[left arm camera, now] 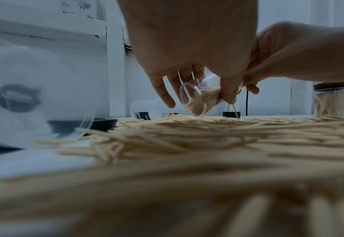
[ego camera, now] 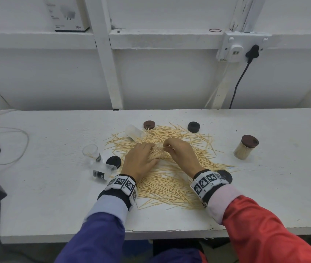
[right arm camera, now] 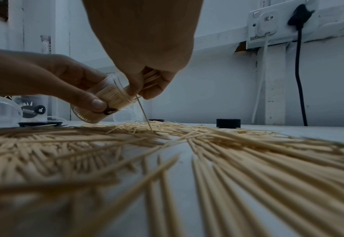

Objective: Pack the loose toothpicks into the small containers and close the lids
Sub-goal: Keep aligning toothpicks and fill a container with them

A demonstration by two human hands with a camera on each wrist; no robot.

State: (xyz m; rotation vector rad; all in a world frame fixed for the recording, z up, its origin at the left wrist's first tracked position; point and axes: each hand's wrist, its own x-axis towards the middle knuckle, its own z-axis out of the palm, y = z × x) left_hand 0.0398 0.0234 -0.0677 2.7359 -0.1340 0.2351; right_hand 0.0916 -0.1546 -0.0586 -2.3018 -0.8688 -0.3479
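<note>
Left hand (ego camera: 139, 160): its fingers (left arm camera: 168, 96) and thumb curl round a small clear plastic container (left arm camera: 195, 99), holding it tilted just above the pile, mouth toward the right hand; it is packed with toothpicks.
Right hand (ego camera: 181, 150): fingers curled, pinching a small bunch of wooden toothpicks (right arm camera: 150, 78) at the container's mouth; one toothpick (right arm camera: 144, 112) hangs down from them, its tip at the pile.
Loose pale wooden toothpicks (ego camera: 170, 179): spread in a wide heap at the centre of the white worktop (ego camera: 56, 196), under both hands.
Filled clear container with a brown lid (ego camera: 245, 147): upright at 3 o'clock of the heap, well apart from the hands.
Empty clear containers: one on its side (ego camera: 133, 132) at 11 o'clock of the heap; one upright (ego camera: 91, 151) and one lying (ego camera: 102, 170) at 9 o'clock.
Loose lids: brown round lid (ego camera: 149, 124) at 12 o'clock, black round lid (ego camera: 193, 127) at 1 o'clock, another black lid (ego camera: 114, 161) just beside the left hand, a fourth (ego camera: 224, 176) at the right wrist.
</note>
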